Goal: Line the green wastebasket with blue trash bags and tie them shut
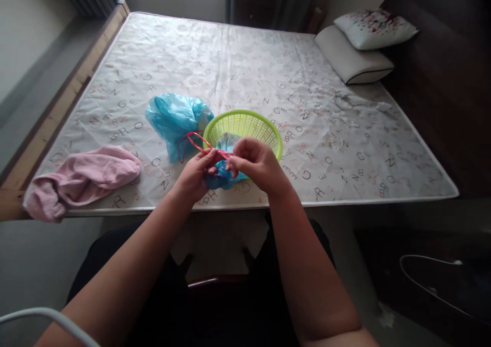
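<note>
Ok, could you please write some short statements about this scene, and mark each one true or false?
1. The left hand and the right hand both pinch a red cord. True.
2. The green basket is on a mattress. True.
3. The pink cloth lies to the right of the hands. False: it lies to their left.
4. The pillows are on the floor. False: they are at the mattress's far corner.
5. A blue bag lies behind the left hand. True.

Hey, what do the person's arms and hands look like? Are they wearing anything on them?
The left hand and right hand are bare, with no gloves, and I can't make out a watch or ring. The left forearm and right forearm have no sleeves. Below them is dark clothing.
</note>
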The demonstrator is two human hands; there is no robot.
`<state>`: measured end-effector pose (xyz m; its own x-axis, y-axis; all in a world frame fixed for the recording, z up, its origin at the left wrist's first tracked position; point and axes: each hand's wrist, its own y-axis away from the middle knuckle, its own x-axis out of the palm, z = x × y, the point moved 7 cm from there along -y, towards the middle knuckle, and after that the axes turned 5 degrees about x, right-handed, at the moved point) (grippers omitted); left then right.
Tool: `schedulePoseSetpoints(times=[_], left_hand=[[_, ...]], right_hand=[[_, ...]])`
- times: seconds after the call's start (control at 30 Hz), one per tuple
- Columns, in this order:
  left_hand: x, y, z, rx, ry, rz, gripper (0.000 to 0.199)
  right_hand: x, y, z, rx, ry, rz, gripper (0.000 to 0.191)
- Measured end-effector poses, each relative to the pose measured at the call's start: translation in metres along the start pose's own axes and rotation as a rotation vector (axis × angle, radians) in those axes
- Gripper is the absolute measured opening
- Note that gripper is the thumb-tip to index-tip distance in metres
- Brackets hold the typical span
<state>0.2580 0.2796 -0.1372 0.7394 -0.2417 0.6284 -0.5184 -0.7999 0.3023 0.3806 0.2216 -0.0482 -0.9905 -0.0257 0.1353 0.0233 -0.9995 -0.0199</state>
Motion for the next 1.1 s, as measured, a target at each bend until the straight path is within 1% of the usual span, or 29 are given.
schedulePoseSetpoints(times=[0.1, 0.17, 0.27, 0.37, 0.43, 0.47, 0.5, 0.57, 0.6, 0.63, 0.67, 0.7, 0.8, 0.87, 1.0, 1.1], left_hand=[[0.002, 0.001, 0.002, -0.116, 0.049, 0.078, 0.023], [0.0, 0.002, 0.001, -0.179, 0.098, 0.069, 0.02], [-0.003, 0.003, -0.003, -0.222, 0.218, 0.012, 0.01], [0.0, 0.004, -0.007, -0.221, 0.269, 0.017, 0.006], [0.002, 0.005, -0.01, -0.189, 0.248, 0.041, 0.008], [0.003, 0.004, -0.012, -0.164, 0.229, 0.051, 0.009], [0.004, 0.004, -0.013, -0.137, 0.206, 0.058, 0.011], [0.004, 0.004, -0.013, -0.087, 0.142, 0.059, 0.016], [0.004, 0.004, -0.014, -0.063, 0.104, 0.058, 0.018], [0.004, 0.003, -0.014, -0.038, 0.065, 0.061, 0.02], [0.004, 0.003, -0.014, -0.015, 0.025, 0.068, 0.022], [0.005, 0.003, -0.014, 0.009, -0.014, 0.078, 0.023], [0.005, 0.001, -0.018, 0.116, -0.132, 0.089, 0.027], [0.002, -0.001, -0.024, 0.221, -0.211, 0.06, 0.029], [-0.005, -0.002, -0.037, 0.444, -0.371, -0.037, 0.031], [-0.007, 0.004, -0.043, 0.587, -0.515, -0.114, 0.027]], right_hand=[[0.016, 0.003, -0.01, 0.127, 0.003, 0.223, 0.026], [0.023, 0.005, -0.018, 0.208, 0.029, 0.319, 0.023], [0.024, 0.007, -0.027, 0.295, 0.099, 0.372, 0.02], [0.022, 0.007, -0.03, 0.319, 0.166, 0.386, 0.019], [0.018, 0.005, -0.029, 0.284, 0.189, 0.348, 0.022], [0.013, 0.002, -0.027, 0.24, 0.19, 0.28, 0.024], [0.007, -0.001, -0.023, 0.181, 0.188, 0.176, 0.025], [-0.01, -0.005, -0.015, 0.052, 0.202, -0.073, 0.024], [-0.017, -0.006, -0.013, 0.0, 0.225, -0.178, 0.022], [-0.021, -0.005, -0.011, -0.034, 0.254, -0.245, 0.022], [-0.023, -0.006, -0.011, -0.049, 0.282, -0.267, 0.022], [-0.022, -0.007, -0.013, -0.05, 0.302, -0.252, 0.024], [-0.015, -0.008, -0.022, 0.0, 0.296, -0.121, 0.033], [-0.013, -0.008, -0.027, 0.051, 0.294, -0.074, 0.037], [-0.021, -0.006, -0.032, 0.122, 0.329, -0.143, 0.036], [-0.023, -0.006, -0.037, 0.193, 0.307, -0.131, 0.033]])
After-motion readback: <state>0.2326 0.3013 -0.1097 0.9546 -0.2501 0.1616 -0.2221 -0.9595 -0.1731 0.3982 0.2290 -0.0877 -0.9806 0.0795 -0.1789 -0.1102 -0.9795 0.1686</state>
